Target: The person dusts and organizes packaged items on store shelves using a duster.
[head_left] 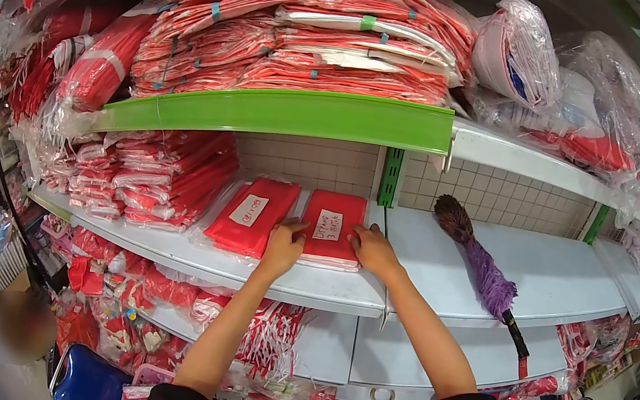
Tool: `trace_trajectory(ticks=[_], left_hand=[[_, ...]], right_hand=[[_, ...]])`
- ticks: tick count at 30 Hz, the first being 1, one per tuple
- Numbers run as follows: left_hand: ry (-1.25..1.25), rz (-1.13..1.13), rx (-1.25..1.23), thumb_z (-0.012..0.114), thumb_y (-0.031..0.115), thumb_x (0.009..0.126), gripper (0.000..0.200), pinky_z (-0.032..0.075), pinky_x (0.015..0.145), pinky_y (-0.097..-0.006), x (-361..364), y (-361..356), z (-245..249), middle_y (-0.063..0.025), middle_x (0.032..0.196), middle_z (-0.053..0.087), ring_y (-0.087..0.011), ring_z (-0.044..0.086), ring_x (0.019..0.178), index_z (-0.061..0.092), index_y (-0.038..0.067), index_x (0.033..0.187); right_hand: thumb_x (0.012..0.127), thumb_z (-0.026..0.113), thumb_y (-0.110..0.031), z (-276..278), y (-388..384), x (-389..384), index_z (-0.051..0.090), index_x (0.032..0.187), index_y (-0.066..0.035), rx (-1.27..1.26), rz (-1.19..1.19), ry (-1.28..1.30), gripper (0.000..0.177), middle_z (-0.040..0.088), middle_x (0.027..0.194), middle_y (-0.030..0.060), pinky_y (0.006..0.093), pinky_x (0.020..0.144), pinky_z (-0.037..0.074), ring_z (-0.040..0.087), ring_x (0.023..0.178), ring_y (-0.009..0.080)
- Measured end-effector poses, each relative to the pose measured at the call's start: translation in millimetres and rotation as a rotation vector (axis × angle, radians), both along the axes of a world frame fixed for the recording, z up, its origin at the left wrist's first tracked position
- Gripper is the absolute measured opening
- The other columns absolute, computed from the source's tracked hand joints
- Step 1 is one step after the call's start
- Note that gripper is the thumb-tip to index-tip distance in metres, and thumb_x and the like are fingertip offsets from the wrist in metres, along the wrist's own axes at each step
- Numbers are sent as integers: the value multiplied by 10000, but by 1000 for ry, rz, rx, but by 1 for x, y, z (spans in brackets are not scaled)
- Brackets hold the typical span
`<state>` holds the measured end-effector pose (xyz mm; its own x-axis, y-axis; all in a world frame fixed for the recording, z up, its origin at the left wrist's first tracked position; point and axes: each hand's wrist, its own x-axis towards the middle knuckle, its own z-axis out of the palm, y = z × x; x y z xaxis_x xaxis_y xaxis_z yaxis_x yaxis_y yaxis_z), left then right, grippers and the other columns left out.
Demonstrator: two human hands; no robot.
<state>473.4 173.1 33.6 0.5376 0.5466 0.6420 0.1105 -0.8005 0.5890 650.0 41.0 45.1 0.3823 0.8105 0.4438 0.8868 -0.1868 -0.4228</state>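
Note:
A stack of red folded cloth packets (332, 246) in clear plastic lies flat on the middle shelf, with a handwritten white label on top. My left hand (285, 246) has its curled fingers at the stack's left edge. At the right edge, my right hand (375, 252) grips it with bent fingers, so the stack sits between both hands. Just left of it lies a similar red cloth packet (264, 210), also with a handwritten label. Part of each hand's grip is hidden from above.
Red and white packets (159, 183) fill the shelf's left side. A purple feather duster (485, 276) lies to the right. Overhead, a green-edged shelf (291, 118) holds bundled red packs (354, 38). Blue chairs (88, 385) stand below, near a blurred person (16, 323).

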Motion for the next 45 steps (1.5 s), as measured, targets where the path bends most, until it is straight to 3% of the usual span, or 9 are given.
trace_trajectory(ticks=[15, 20, 26, 30, 36, 38, 41, 43, 45], left_hand=[[-460, 128, 93, 538, 41, 841, 119, 424, 854, -363, -74, -109, 24, -142, 981, 613, -289, 555, 967, 629, -15, 893], [-426, 392, 111, 546, 17, 809, 50, 383, 822, -376, -124, -158, -73, -124, 886, 583, -281, 506, 871, 591, 2, 824], [128, 545, -133, 575, 80, 778, 102, 361, 825, -448, -249, -223, -332, -121, 925, 599, -326, 517, 862, 620, 57, 867], [825, 598, -748, 573, 284, 803, 222, 449, 786, -473, -379, -318, -476, -143, 976, 659, -348, 602, 882, 693, 140, 923], [541, 946, -2016, 647, 326, 779, 445, 476, 812, -487, -543, -496, -534, -165, 1052, 591, -316, 567, 963, 568, 41, 1111], [81, 255, -1481, 637, 366, 763, 680, 446, 724, -448, -592, -563, -512, -84, 1139, 532, -184, 488, 761, 356, 172, 1351], [-213, 426, -2000, 481, 474, 838, 606, 447, 766, -427, -615, -574, -518, -60, 1192, 515, -230, 515, 795, 393, 139, 1335], [327, 880, -2162, 596, 329, 799, 391, 476, 767, -447, -594, -537, -508, -91, 1015, 597, -270, 558, 946, 566, 121, 1128], [620, 772, -1982, 545, 332, 839, 329, 495, 671, -425, -600, -503, -523, -75, 947, 613, -232, 571, 807, 598, 132, 1095]], right_hand=[[822, 591, -173, 47, -116, -86, 620, 901, -20, 489, -50, -145, 175, 571, 647, 125, 394, 549, 442, 574, 580, 286], [785, 609, -82, -69, -171, -153, 620, 741, -48, 747, 221, 43, 57, 476, 504, 54, 314, 437, 387, 485, 420, 202], [818, 605, -213, -277, -231, -194, 622, 879, -66, -39, 280, 357, 160, 575, 598, 120, 390, 500, 438, 584, 547, 300], [844, 564, -348, -453, -317, -181, 627, 900, -83, -599, 395, 373, 278, 622, 705, 154, 430, 585, 463, 613, 666, 338], [834, 494, -421, -571, -472, -146, 660, 786, -43, -1142, 192, 462, 416, 673, 828, 135, 414, 728, 507, 644, 790, 302], [830, 499, -413, -578, -490, -143, 662, 777, -43, -1185, -14, 530, 408, 674, 828, 131, 412, 736, 507, 645, 792, 294], [824, 506, -402, -592, -492, -142, 665, 763, -44, -1189, -151, 587, 396, 677, 827, 125, 408, 746, 507, 647, 796, 283], [820, 511, -394, -615, -482, -148, 666, 754, -44, -1256, -152, 647, 388, 678, 826, 122, 405, 754, 506, 648, 798, 275], [804, 523, -367, -630, -449, -158, 666, 727, -45, -1444, -148, 788, 360, 676, 813, 131, 389, 763, 504, 648, 804, 258]])
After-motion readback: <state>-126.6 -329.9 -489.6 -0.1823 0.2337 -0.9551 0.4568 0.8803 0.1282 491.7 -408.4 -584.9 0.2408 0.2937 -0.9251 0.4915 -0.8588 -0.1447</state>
